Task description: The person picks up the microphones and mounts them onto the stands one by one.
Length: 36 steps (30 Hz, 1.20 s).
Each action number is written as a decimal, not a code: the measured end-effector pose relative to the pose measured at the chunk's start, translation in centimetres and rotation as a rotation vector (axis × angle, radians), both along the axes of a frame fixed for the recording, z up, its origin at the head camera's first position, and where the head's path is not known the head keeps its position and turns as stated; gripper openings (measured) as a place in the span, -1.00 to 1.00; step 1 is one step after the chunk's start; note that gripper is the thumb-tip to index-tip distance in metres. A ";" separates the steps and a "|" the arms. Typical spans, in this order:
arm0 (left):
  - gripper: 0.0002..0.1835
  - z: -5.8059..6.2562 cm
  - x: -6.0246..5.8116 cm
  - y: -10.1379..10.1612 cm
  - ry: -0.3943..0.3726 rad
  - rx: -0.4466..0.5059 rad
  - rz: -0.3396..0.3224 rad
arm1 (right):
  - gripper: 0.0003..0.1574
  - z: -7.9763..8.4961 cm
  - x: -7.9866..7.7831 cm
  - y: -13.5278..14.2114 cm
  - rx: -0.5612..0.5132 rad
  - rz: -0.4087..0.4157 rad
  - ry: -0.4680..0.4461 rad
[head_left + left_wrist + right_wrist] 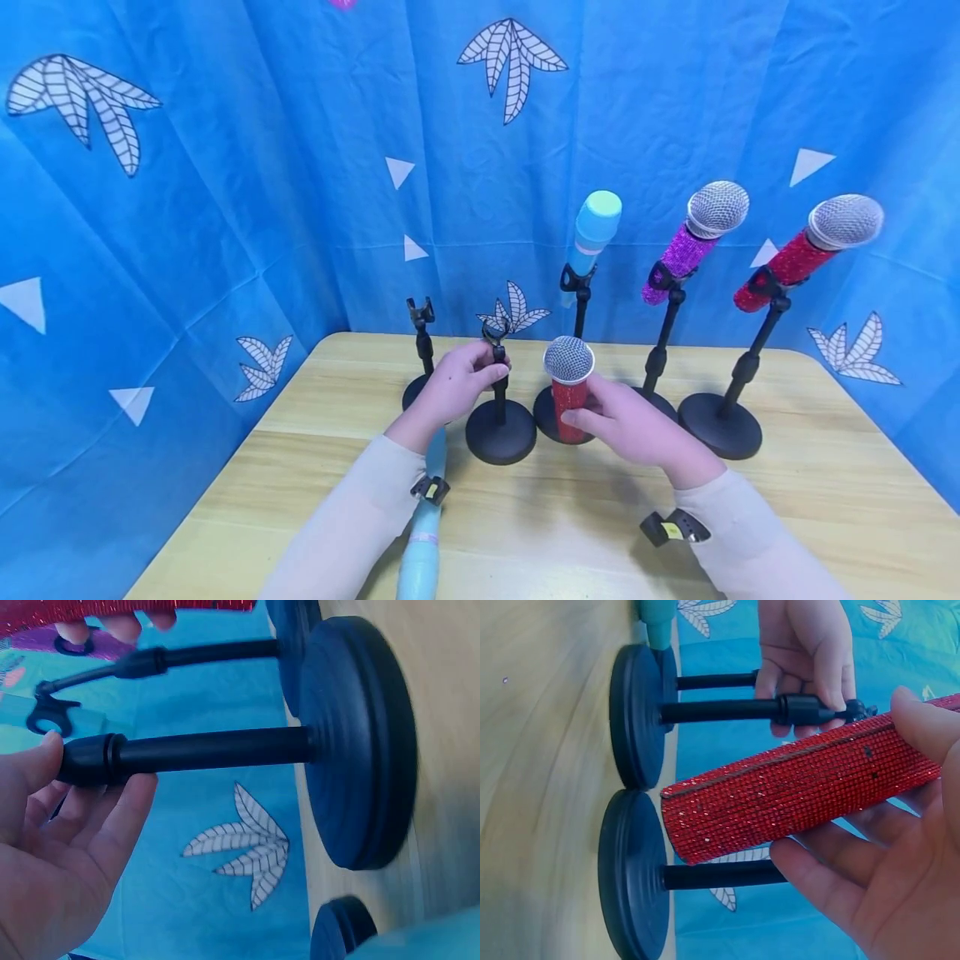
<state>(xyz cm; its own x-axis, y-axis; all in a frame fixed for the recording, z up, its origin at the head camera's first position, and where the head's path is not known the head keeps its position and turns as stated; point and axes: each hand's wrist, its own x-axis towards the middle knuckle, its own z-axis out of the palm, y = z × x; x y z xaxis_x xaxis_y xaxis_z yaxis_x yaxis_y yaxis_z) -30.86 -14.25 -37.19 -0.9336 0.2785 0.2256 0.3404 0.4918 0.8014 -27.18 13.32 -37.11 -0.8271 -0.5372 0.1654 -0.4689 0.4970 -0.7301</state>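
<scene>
My left hand point(459, 385) grips the upper post of a black microphone stand point(504, 437), whose round base stands on the table. Its clip at the top holds nothing. In the left wrist view the thumb and fingers wrap the thick collar point(94, 759) of the post. My right hand point(626, 421) holds a red glittery microphone point(570, 404) upright, silver mesh head up, just right of that stand. The right wrist view shows its sparkling red handle point(795, 791) between thumb and fingers, with the lower end free.
Three stands at the right carry a light blue microphone point(596, 229), a purple one point(678, 250) and another red one point(795, 258). An unloaded stand point(422, 333) is behind my left hand. A blue microphone point(422, 550) lies by my left forearm. Blue curtain point(315, 167) surrounds the table.
</scene>
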 end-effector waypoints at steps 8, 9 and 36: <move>-0.93 0.7 1.6 0.2 -0.024 0.019 -0.126 | -0.36 1.3 -0.2 0.3 -0.090 -0.032 0.050; -0.94 0.7 1.8 0.2 -0.025 0.010 -0.128 | -0.35 1.7 -0.3 0.2 -0.104 -0.034 0.059; -0.95 0.9 2.6 0.3 -0.001 0.012 -0.172 | -0.34 5.9 -5.8 -6.8 -0.326 0.010 -0.004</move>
